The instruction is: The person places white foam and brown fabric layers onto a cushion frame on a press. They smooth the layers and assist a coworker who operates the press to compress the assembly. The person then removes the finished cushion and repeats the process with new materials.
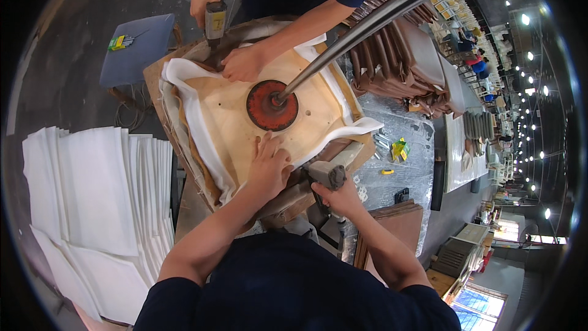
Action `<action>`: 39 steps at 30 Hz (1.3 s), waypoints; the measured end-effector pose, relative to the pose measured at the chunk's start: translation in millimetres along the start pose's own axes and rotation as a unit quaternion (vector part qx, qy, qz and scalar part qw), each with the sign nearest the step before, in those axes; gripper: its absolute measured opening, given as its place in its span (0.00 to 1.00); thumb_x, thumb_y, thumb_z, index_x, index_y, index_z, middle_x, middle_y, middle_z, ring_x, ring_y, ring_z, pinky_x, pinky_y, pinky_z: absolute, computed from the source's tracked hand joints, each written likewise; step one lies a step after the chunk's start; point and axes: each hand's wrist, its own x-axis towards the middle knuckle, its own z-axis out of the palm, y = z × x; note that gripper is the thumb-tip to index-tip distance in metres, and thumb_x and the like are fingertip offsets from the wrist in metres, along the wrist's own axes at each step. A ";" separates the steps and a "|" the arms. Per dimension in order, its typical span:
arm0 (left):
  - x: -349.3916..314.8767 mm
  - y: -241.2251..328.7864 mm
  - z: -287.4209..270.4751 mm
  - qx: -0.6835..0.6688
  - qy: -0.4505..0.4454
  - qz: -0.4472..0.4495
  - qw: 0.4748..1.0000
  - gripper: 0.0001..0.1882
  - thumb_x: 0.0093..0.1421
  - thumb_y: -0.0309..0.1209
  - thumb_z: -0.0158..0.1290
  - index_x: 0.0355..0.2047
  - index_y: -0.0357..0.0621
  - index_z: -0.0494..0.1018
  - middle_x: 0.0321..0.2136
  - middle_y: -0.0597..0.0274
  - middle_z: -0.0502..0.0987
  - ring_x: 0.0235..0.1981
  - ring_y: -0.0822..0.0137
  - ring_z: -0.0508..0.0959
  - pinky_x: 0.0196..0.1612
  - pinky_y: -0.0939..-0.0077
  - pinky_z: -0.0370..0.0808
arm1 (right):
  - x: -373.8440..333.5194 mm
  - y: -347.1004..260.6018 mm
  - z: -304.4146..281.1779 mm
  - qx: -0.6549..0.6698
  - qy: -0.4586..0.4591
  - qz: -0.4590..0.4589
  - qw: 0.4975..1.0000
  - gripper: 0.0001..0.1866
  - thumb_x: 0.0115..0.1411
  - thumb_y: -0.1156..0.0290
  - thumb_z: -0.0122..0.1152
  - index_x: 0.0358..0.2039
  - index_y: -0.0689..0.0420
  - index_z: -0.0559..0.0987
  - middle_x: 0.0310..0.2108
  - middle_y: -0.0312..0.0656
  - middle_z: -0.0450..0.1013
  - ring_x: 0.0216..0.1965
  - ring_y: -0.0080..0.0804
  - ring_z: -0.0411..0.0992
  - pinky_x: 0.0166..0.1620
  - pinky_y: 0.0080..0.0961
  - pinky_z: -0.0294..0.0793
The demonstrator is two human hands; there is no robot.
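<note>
A seat panel (229, 113) of pale wood lies underside up, with white padding (199, 141) and brown cover material folded around its edges. A red round disc (261, 105) on a steel rod (367, 27) presses on its middle. My left hand (269, 168) rests on the panel's near edge, fingers reaching forward over the wood and partly bent. In my right hand (344, 197) is a staple gun (327, 174), its nose at the near right edge of the cover. Across from me, another person's hand (244, 63) presses the far edge; their other hand (204, 5) holds a second staple gun (215, 21).
White padding sheets (98, 190) are stacked at left. A blue-topped stool (138, 49) bears a staple box (117, 43). At right, a plastic-covered table (398, 178) carries another staple box (400, 149), a yellow cutter (387, 172) and brown covers (401, 55). The rod slants across the upper right.
</note>
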 end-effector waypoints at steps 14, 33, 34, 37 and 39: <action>-20.5 7.3 26.1 -0.024 -0.001 -0.034 0.999 0.09 0.56 0.31 0.69 0.35 0.45 0.81 0.62 0.54 0.73 0.77 0.43 0.62 0.81 0.30 0.46 | -5.6 2.2 6.9 -0.024 -0.020 0.042 0.999 0.26 0.63 0.60 0.81 0.55 0.63 0.84 0.31 0.39 0.82 0.24 0.21 0.77 0.31 0.28 0.79; -10.3 -3.6 18.9 -0.041 -0.012 -0.007 0.999 0.04 0.59 0.23 0.63 0.35 0.39 0.81 0.64 0.49 0.72 0.78 0.38 0.61 0.79 0.30 0.54 | -10.2 -9.1 13.0 -0.023 -0.031 -0.004 0.999 0.24 0.66 0.62 0.77 0.59 0.59 0.85 0.32 0.37 0.82 0.23 0.20 0.76 0.30 0.26 0.78; -10.5 -2.7 19.7 -0.043 -0.012 -0.010 0.999 0.04 0.59 0.23 0.63 0.35 0.39 0.81 0.64 0.48 0.72 0.78 0.38 0.61 0.79 0.30 0.54 | -10.9 -6.6 13.6 -0.020 -0.032 -0.010 0.999 0.24 0.66 0.62 0.77 0.59 0.59 0.85 0.32 0.37 0.82 0.23 0.20 0.75 0.30 0.27 0.78; -11.9 -1.1 20.4 -0.042 -0.010 -0.016 0.999 0.04 0.60 0.23 0.63 0.35 0.38 0.80 0.64 0.48 0.72 0.78 0.38 0.62 0.79 0.30 0.54 | -10.9 -4.9 16.4 -0.016 -0.041 -0.013 0.999 0.23 0.66 0.62 0.77 0.58 0.60 0.85 0.32 0.38 0.82 0.24 0.21 0.76 0.31 0.28 0.78; -11.7 -1.0 20.4 -0.040 -0.004 -0.015 0.999 0.03 0.60 0.23 0.63 0.34 0.38 0.80 0.63 0.47 0.72 0.78 0.38 0.62 0.80 0.31 0.53 | -9.6 -11.9 16.7 -0.020 -0.044 0.003 0.999 0.23 0.66 0.62 0.77 0.56 0.60 0.86 0.33 0.39 0.83 0.27 0.23 0.78 0.35 0.30 0.81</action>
